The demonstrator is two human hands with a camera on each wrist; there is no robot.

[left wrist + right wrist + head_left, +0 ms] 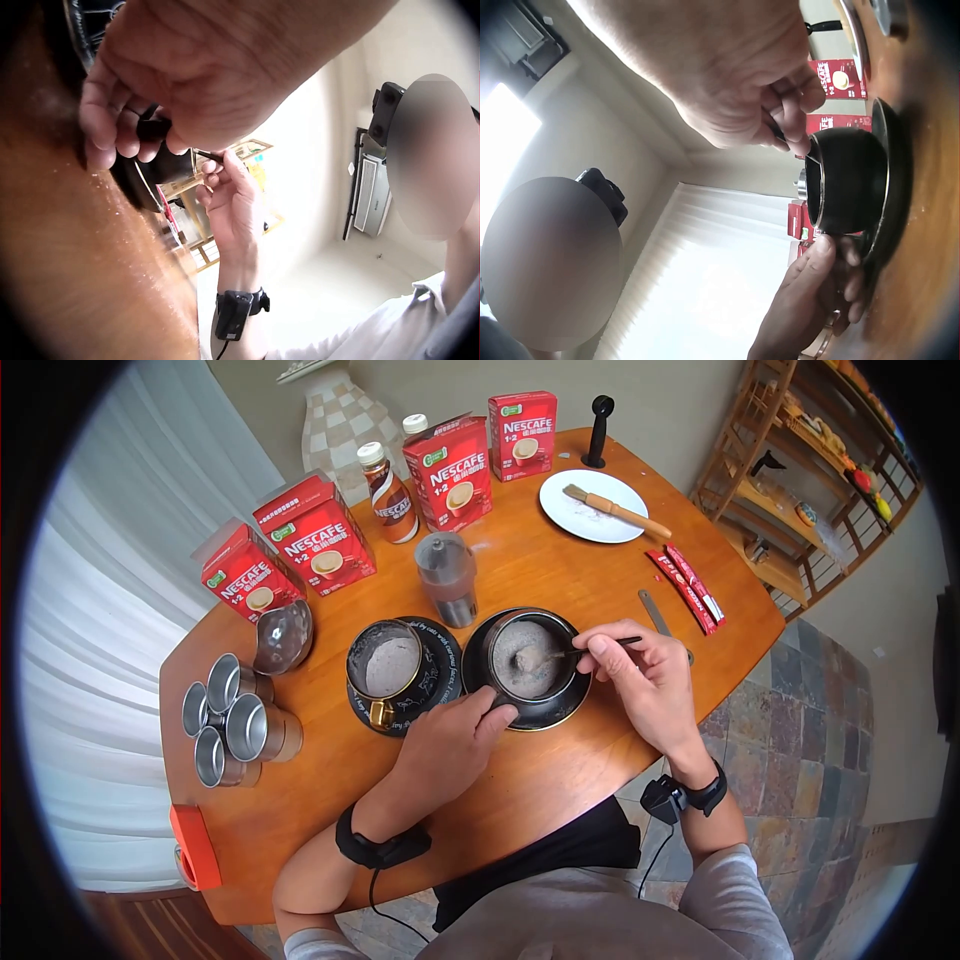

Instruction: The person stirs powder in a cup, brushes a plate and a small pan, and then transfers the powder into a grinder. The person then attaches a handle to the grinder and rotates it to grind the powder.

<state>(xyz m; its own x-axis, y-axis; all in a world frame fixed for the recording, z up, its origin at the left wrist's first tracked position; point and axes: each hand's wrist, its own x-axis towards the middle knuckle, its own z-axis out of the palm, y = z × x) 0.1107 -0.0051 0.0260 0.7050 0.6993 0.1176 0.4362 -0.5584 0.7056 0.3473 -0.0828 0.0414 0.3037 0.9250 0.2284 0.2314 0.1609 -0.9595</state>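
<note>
A black cup (851,180) with a thin gold rim stands on a black saucer (553,717), with greyish, lumpy, powdery contents inside. My left hand (445,750) grips the cup's dark handle (154,129), its fingers curled round it. Between thumb and fingers, my right hand (652,685) pinches a thin dark spoon (625,641), which slants over the rim into the contents. Just left of it, a second cup (385,660) with a gold handle holds pale grey powder on a lettered black saucer (436,665).
Behind the cups stands a grey shaker-like container (447,575). Red Nescafe boxes (450,475) and a coffee bottle (390,495) line the back. Metal cups (250,728) stand left. Rightward lie a brush (610,507) on a white plate (560,515), red sachets (685,588) and a metal utensil (655,612).
</note>
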